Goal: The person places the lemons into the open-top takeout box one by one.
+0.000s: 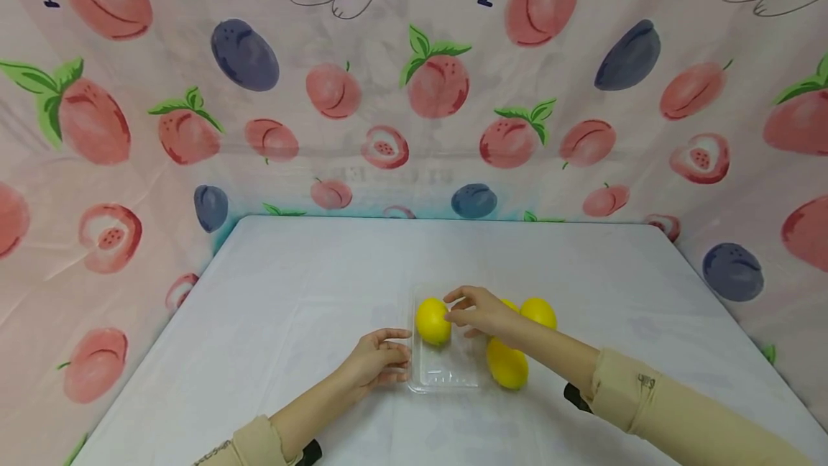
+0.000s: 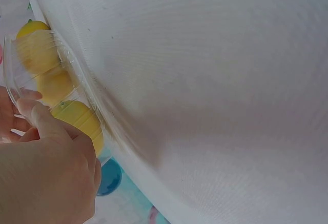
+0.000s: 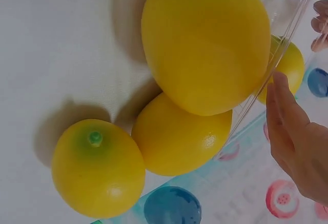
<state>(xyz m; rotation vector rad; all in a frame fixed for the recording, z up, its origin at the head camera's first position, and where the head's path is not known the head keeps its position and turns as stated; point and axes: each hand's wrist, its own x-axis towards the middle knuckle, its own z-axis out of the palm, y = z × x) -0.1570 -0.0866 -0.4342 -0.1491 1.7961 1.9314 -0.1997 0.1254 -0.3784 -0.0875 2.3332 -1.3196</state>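
A clear plastic container (image 1: 446, 378) lies on the table, with one yellow lemon (image 1: 431, 322) in its far left part. My left hand (image 1: 378, 359) holds the container's left edge between thumb and fingers; the left wrist view shows this grip (image 2: 51, 157). Over the container, my right hand (image 1: 480, 312) has its fingers at the right side of that lemon. In the right wrist view these fingers look nearly straight and hold nothing. Outside, to the right, lie three more lemons: a near lemon (image 1: 507, 364), a far right lemon (image 1: 538, 312) and one mostly hidden behind my right hand.
A white cloth covers the table (image 1: 310, 272). Behind it hangs a fruit-printed curtain (image 1: 414, 142), which also runs along both sides. My right forearm (image 1: 556, 351) passes above the loose lemons.
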